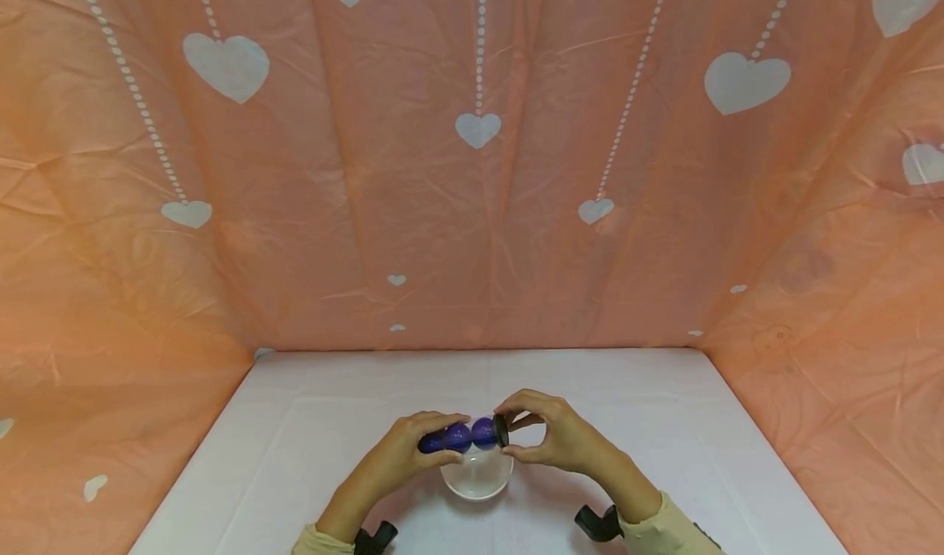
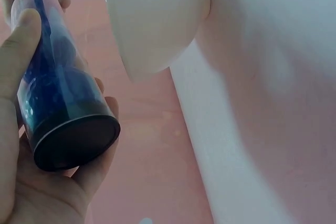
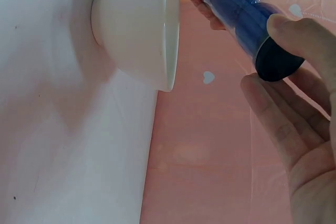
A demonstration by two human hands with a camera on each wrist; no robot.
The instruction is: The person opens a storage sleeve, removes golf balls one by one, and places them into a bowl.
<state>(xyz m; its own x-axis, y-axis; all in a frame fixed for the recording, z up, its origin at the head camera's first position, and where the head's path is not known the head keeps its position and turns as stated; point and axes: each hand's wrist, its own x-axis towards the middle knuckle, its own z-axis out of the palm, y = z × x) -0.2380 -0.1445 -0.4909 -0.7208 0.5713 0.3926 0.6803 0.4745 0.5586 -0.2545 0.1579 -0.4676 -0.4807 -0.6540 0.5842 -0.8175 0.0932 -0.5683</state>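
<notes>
Bowl stood on the desk, roughly midway between left and right edges, well in from the far edge. Tube held above the bowl, apart from it, running left to right; from the head view it crossed in front of the bowl's far rim. Balls in a row inside the tube. Left hand at tube's left end, right hand at its right. Sheet behind the far edge, continuing past both far corners along the sides.
</notes>
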